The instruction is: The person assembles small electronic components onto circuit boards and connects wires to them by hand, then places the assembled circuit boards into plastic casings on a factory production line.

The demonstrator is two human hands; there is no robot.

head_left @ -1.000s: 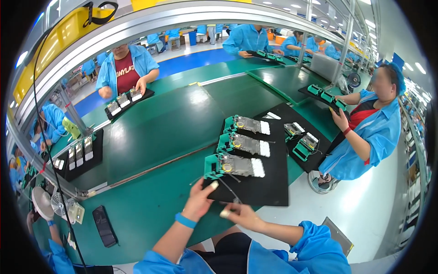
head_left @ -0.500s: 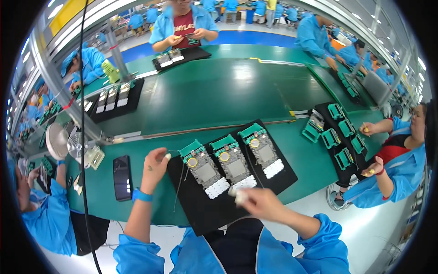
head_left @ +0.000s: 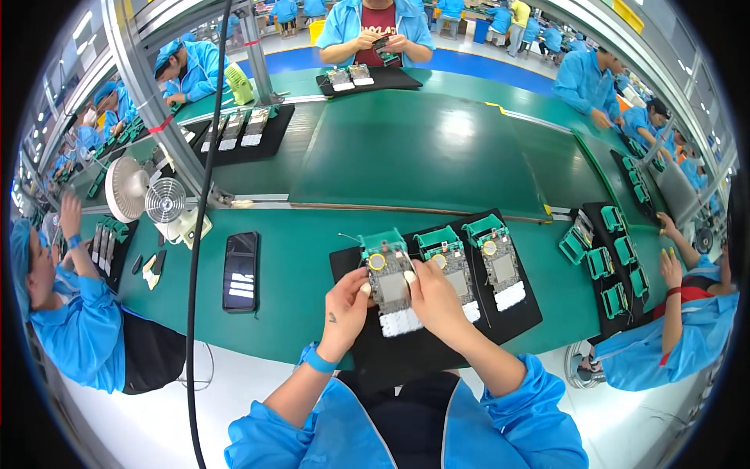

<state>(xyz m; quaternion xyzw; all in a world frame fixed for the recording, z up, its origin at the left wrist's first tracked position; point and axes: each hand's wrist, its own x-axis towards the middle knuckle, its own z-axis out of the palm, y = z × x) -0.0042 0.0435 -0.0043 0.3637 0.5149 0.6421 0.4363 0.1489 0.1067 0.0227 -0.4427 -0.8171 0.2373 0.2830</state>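
At the far left, a black mat (head_left: 125, 262) carries several boards, too small to count surely, beside a seated co-worker (head_left: 74, 297). Next come two fans, a white one (head_left: 123, 190) and one with a metallic grille (head_left: 166, 199), and behind them a second black mat (head_left: 275, 134) holding three boards. One black phone (head_left: 240, 271) lies on the green bench (head_left: 289, 328). In front of the person, a third black mat (head_left: 383, 359) bears three boards in a row, each with its upper end in a green holder and one round yellow disc near it. The left hand (head_left: 345, 309) curls at the left edge of the leftmost board (head_left: 389, 288), and the right hand (head_left: 437, 297) has thumb and finger together at its right edge; whether either grips the board or a thin wire, I cannot tell. The middle board (head_left: 457, 277) and right board (head_left: 501, 270) follow. Farther right, another black mat (head_left: 621, 275) carries about six green holders (head_left: 600, 263).
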